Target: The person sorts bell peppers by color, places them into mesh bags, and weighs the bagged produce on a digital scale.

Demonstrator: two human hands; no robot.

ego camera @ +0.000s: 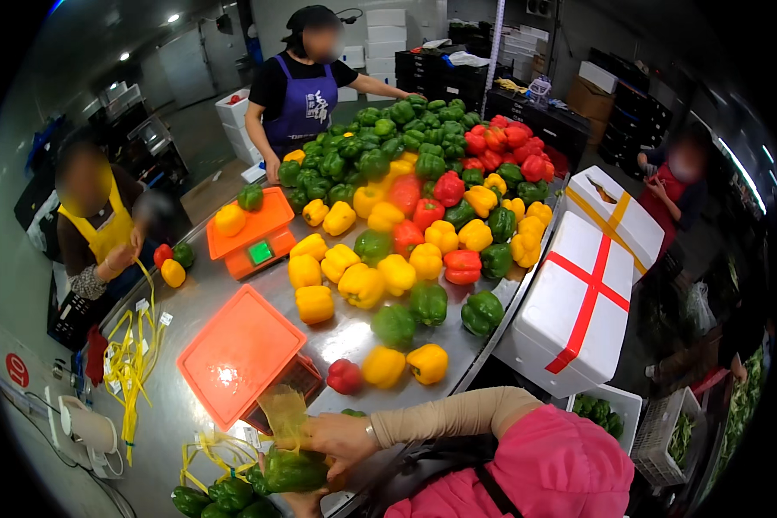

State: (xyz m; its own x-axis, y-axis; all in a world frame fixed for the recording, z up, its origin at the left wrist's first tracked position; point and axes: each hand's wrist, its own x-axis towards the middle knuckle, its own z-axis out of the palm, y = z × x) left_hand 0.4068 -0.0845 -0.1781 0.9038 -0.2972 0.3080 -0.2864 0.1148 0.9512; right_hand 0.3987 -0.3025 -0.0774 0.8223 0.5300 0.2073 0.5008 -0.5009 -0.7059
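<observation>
At the lower middle, my right hand (342,443) grips a yellow mesh net bag (283,414), whose loose end stands up beside an orange-lidded scale. A green bell pepper (296,471) lies in the net, beneath the right fingers. My left hand (304,502) is under this pepper, mostly hidden by it; a small patch of yellow shows beside the right palm. More green bell peppers (232,495) lie just left of my hands. Yellow tie strips with white tags (217,453) are spread behind them.
A steel table (188,298) carries piled green peppers (362,142), red peppers (508,146) and yellow peppers (361,286). Left stand an orange scale (249,230) and an orange lid (243,353). Taped foam boxes (573,298) flank the right edge. Co-workers stand at the far and left sides.
</observation>
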